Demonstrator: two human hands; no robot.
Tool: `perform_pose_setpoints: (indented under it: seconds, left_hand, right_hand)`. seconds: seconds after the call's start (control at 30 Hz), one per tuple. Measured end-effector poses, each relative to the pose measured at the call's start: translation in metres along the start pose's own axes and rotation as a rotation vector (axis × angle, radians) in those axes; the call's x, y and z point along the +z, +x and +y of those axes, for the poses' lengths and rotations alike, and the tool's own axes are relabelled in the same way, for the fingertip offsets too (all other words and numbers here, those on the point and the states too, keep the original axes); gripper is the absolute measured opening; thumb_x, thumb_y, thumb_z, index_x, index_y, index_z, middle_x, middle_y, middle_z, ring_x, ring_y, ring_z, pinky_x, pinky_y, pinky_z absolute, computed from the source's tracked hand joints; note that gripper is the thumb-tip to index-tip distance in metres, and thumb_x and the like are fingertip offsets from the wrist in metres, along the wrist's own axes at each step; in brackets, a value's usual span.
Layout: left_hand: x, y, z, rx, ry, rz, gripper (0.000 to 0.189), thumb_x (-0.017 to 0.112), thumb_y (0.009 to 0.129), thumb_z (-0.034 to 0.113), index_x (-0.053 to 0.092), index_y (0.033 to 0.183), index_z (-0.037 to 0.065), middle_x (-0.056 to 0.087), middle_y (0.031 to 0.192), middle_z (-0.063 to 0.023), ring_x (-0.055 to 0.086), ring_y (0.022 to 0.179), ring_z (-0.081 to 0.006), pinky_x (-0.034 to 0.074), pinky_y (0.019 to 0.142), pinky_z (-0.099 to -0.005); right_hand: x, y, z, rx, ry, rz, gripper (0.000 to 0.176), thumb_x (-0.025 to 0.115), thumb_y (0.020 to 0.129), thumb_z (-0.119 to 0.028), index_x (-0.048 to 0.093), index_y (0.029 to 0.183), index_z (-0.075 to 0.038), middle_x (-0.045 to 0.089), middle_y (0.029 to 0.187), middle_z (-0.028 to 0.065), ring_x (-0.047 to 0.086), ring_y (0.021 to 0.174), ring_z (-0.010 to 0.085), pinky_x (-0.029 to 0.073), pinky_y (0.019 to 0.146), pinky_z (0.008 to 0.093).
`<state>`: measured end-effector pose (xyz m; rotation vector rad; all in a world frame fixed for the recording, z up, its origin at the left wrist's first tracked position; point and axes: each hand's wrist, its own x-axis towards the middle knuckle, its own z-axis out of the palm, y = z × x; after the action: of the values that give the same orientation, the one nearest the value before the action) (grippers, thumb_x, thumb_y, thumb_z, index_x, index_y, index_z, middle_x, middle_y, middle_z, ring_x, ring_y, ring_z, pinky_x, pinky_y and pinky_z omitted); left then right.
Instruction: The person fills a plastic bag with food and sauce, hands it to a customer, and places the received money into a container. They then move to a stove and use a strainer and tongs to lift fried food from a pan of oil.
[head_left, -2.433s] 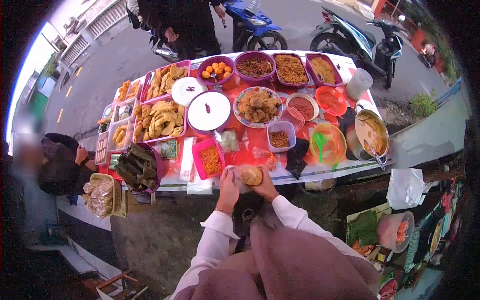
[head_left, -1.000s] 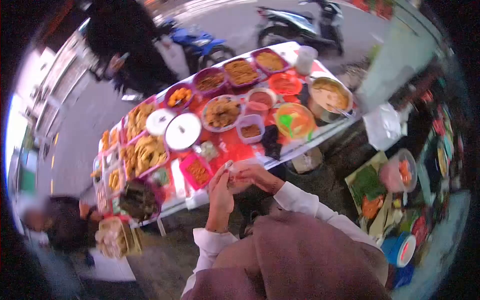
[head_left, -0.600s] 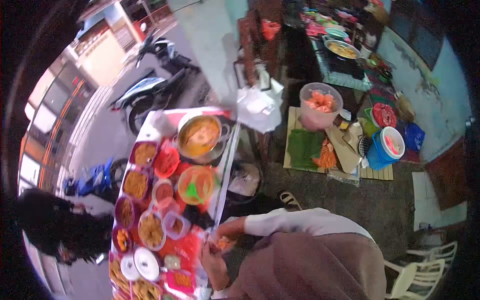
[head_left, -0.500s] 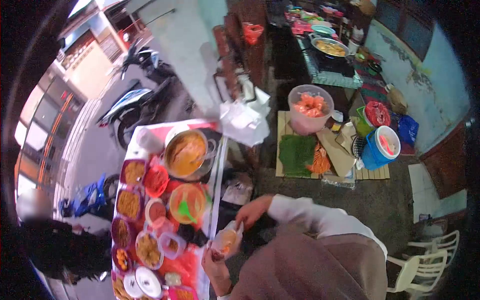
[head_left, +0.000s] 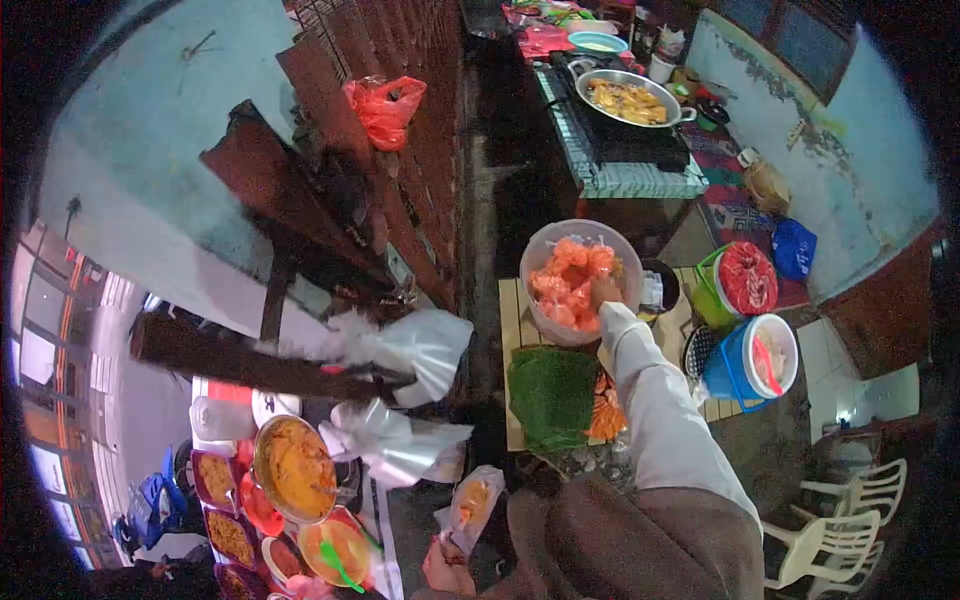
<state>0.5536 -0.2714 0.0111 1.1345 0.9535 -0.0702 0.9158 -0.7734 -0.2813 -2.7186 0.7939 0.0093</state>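
Note:
My left hand (head_left: 447, 566), low in the view, is closed on a clear plastic bag of yellowish-orange food (head_left: 472, 506). My right arm is stretched forward in its white sleeve. My right hand (head_left: 605, 291) reaches over the near right rim of a translucent bucket (head_left: 537, 328) and touches the small knotted plastic bags of orange contents (head_left: 566, 285) inside. Its fingertips are partly hidden among the bags, and I cannot see whether it grips one. Green leaves (head_left: 552, 398) lie stacked just in front of the bucket.
At lower left, a pot of orange curry (head_left: 296, 470) and several food containers (head_left: 228, 537) crowd a table beside hanging plastic bags (head_left: 430, 350). A blue pail (head_left: 735, 365) stands right of the bucket. A pan of frying food (head_left: 628, 98) sits further back. White chairs (head_left: 828, 545) stand lower right.
My right hand has left the food bag and moved forward to the bucket. My left hand still holds the bag. The view has turned to the right, toward the bucket.

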Motion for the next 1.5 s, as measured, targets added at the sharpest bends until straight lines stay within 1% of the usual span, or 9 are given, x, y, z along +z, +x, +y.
perform_pose_setpoints:
  seconds: [0.3,0.37,0.43,0.63,0.87,1.1,1.23,1.3,1.5]
  left_hand:
    - [0.04,0.001,0.008,-0.025,0.03,0.089,0.036,0.047,0.092,0.031,0.061,0.092,-0.002,0.057,0.068,-0.0045,0.052,0.054,-0.0143,0.039,0.048,-0.0291]
    - [0.021,0.019,-0.016,0.064,0.08,0.05,0.035,0.046,0.093,0.029,0.06,0.099,-0.003,0.053,0.068,-0.0018,0.048,0.057,-0.0114,0.038,0.053,-0.0262]
    - [0.011,0.008,-0.011,0.161,0.107,0.058,0.034,0.045,0.094,0.027,0.058,0.105,-0.004,0.049,0.068,0.001,0.043,0.06,-0.0085,0.037,0.058,-0.0233]
    - [-0.014,-0.018,0.026,0.161,-0.344,0.115,0.027,0.049,0.094,0.027,0.063,0.093,0.004,0.047,0.066,0.0059,0.04,0.059,-0.0029,0.031,0.051,-0.0211]
    - [-0.056,-0.098,0.048,0.496,-0.418,0.297,0.02,0.054,0.091,0.02,0.064,0.095,0.003,0.046,0.067,0.0076,0.042,0.06,-0.0023,0.035,0.055,-0.0186]
    - [-0.124,-0.152,0.012,0.699,-0.16,0.155,0.027,0.048,0.094,0.021,0.062,0.101,-0.001,0.056,0.088,0.0036,0.048,0.08,-0.0041,0.04,0.068,-0.0193]
    - [-0.212,-0.195,-0.03,0.902,0.091,0.437,0.028,0.048,0.093,0.02,0.059,0.109,0.0,0.065,0.095,-0.0056,0.06,0.079,-0.0106,0.047,0.068,-0.0233]
    - [-0.243,-0.252,-0.021,0.325,-0.757,0.267,0.029,0.054,0.09,0.025,0.063,0.1,-0.001,0.062,0.077,-0.0022,0.056,0.063,-0.0089,0.044,0.056,-0.0195]
    - [-0.369,-0.335,-0.088,0.448,-0.97,0.222,0.03,0.052,0.091,0.028,0.058,0.104,0.001,0.059,0.076,0.0007,0.056,0.066,-0.0084,0.045,0.056,-0.0197]
  right_hand:
    - [-0.028,-0.016,-0.003,-0.445,-0.647,0.124,0.022,0.051,0.084,-0.023,0.063,0.101,-0.017,0.057,0.111,0.0049,0.057,0.103,0.0275,0.045,0.078,0.0452]
    - [-0.04,-0.017,0.01,0.1,0.646,-0.031,0.024,0.056,0.081,-0.024,0.062,0.1,-0.01,0.06,0.109,0.0104,0.058,0.099,0.0294,0.046,0.079,0.0446]
    - [-0.128,-0.056,-0.009,-0.398,0.037,-0.159,0.051,0.069,0.072,-0.023,0.052,0.117,-0.007,0.061,0.104,0.0135,0.06,0.09,0.0256,0.049,0.077,0.0372]
    - [-0.285,-0.239,-0.149,-0.791,1.101,-1.389,0.085,0.073,0.073,-0.008,0.021,0.139,-0.005,0.037,0.134,0.0132,0.043,0.12,0.0217,0.042,0.095,0.0346]
    - [-0.239,-0.472,-0.299,-1.847,0.524,-0.769,0.046,0.07,0.075,-0.022,0.051,0.114,-0.007,0.056,0.109,0.0138,0.061,0.091,0.0287,0.049,0.079,0.0344]
    - [-0.076,-0.652,-0.307,-2.033,0.39,-1.456,0.042,0.071,0.071,-0.033,0.061,0.107,-0.016,0.058,0.112,0.011,0.055,0.103,0.027,0.044,0.087,0.0375]
    - [-0.208,-0.727,-0.319,-2.225,-0.173,-1.955,0.06,0.074,0.067,-0.034,0.055,0.12,-0.014,0.056,0.117,0.0113,0.051,0.111,0.0276,0.038,0.097,0.0372]
    - [-0.178,-0.75,-0.309,-2.537,0.109,-1.755,0.064,0.074,0.07,-0.03,0.047,0.125,-0.011,0.055,0.116,0.0125,0.053,0.108,0.0286,0.041,0.092,0.0368]
    - [-0.233,-0.857,-0.312,-3.041,0.196,-1.178,0.039,0.056,0.083,-0.018,0.044,0.118,-0.003,0.057,0.108,0.0169,0.058,0.1,0.0314,0.047,0.087,0.0408]
